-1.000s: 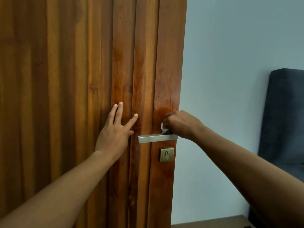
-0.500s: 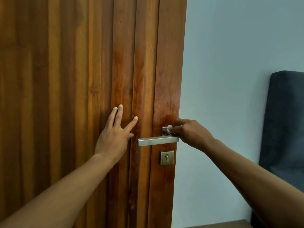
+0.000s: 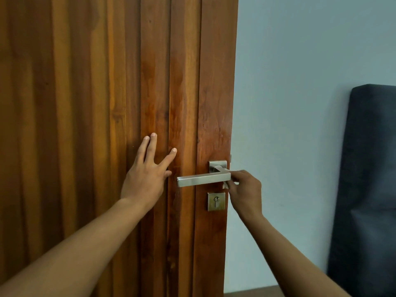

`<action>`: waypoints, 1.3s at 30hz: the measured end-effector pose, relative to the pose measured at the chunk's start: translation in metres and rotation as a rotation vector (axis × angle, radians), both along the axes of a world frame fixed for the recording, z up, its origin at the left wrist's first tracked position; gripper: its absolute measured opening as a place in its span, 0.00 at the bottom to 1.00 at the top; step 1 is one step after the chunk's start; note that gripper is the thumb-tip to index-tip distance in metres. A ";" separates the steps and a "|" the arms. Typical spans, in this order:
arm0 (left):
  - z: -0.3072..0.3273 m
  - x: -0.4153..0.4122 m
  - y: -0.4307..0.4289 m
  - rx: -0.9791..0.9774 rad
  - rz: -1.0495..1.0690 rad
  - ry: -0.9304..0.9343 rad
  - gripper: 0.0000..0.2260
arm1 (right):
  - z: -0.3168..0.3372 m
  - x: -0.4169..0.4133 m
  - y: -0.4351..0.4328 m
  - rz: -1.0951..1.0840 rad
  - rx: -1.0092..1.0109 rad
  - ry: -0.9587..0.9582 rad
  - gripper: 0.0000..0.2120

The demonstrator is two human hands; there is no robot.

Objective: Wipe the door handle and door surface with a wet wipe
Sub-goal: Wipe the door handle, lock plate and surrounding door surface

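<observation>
One wooden door (image 3: 85, 103) of vertical reddish-brown panels fills the left and middle of the view, its free edge running down beside one pale blue-grey wall (image 3: 289, 93). The wood around the hardware looks darker and glossier than the panels farther left. One dark grey upholstered panel (image 3: 368, 179) leans upright against the wall at the far right.

Two bare forearms reach in from below. The left hand (image 3: 145, 179) lies flat on the door with palm pressed to the wood, fingers spread and straight, holding nothing, just left of the lever's free end. The right hand (image 3: 246, 189) is closed in a pinch at the door's edge, gripping one small white wet wipe (image 3: 225, 185), only a scrap of which shows below the corner of the handle.

One brushed-metal door handle (image 3: 201, 180) sits level, its bar pointing left from one square rose plate (image 3: 218, 166). Below it is one square keyhole plate (image 3: 216, 201) with a single key slot. The wipe touches the handle's right end.
</observation>
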State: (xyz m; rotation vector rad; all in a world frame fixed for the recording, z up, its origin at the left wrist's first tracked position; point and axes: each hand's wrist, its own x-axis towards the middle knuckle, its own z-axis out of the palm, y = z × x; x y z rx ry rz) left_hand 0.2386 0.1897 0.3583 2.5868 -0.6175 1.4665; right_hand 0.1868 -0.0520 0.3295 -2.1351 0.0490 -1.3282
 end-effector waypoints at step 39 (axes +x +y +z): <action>0.000 0.000 0.002 0.007 -0.011 -0.002 0.28 | 0.012 -0.002 0.004 0.044 0.220 0.009 0.08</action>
